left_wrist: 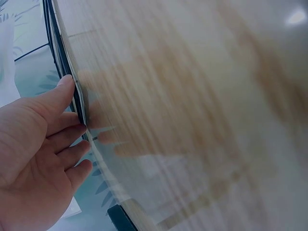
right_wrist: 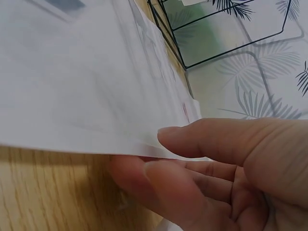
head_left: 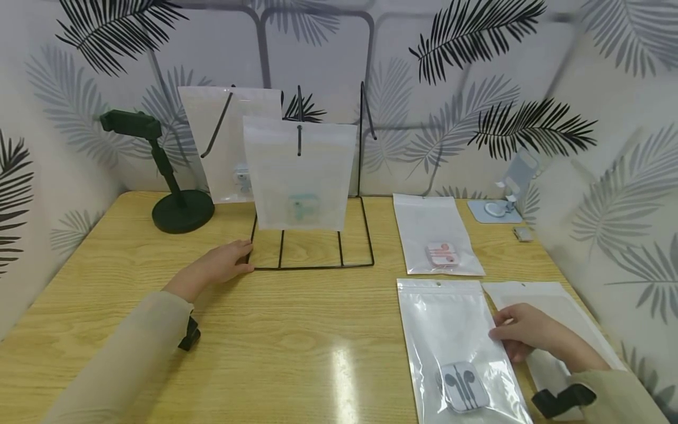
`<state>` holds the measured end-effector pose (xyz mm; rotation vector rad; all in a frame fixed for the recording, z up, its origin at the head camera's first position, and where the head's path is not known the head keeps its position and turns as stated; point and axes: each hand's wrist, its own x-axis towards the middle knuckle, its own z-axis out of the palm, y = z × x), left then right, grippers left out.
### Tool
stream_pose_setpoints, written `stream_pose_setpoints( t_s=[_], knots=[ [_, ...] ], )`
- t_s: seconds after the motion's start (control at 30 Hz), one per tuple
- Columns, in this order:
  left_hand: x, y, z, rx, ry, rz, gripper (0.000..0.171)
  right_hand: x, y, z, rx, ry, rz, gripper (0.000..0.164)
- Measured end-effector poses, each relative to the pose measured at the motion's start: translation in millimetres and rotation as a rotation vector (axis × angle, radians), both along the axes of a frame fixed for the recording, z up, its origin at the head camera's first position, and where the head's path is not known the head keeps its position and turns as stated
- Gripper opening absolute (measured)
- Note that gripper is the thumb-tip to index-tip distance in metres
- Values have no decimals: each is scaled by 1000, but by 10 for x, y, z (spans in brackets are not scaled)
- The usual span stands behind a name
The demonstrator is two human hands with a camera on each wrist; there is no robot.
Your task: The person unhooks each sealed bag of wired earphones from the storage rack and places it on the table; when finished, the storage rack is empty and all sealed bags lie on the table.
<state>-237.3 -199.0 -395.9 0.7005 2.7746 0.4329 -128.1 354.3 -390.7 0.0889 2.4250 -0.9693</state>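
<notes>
My left hand (head_left: 216, 268) is at the front left corner of a black wire display rack (head_left: 312, 268). In the left wrist view, its thumb and fingers hold the wire from both sides. Two white zip bags hang on the rack's hooks, the front bag (head_left: 300, 171) with a pale green item inside, the rear bag (head_left: 222, 129) with a bluish one. At the right, my right hand (head_left: 531, 333) pinches the side edge of a clear-front zip bag (head_left: 442, 324), thumb above and fingers beneath. Inside this bag lie boxed grey earphones (head_left: 464, 386).
A zip bag (head_left: 424, 221) with pink earphones lies behind the pinched bag. Another white bag (head_left: 580, 330) is under my right forearm. A dark green stand (head_left: 182, 209) stands back left; a light blue phone stand (head_left: 495, 211) and small metallic item (head_left: 522, 234) sit back right.
</notes>
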Motion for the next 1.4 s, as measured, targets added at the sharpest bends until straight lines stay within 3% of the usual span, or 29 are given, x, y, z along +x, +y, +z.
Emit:
stream_pose_setpoints(
  t_s=[0.4,0.6,0.83,1.17,1.4],
  knots=[
    [-13,-22,-19,-3,3,6,57,-75,78,195,-73,33,59,29],
    [-18,-35,-37,-4,10,0,57,-252,102,359,-46,103,51,38],
    [-12,-35,-39,4,2,1,57,-532,39,561,-131,250,87,39],
    [-29,-25,-47,-6,-4,11,57,-1003,-484,931,-90,422,114,43],
    [-31,-24,-51,-5,-2,12,58,-1318,-974,1016,-191,545,139,33]
  ],
)
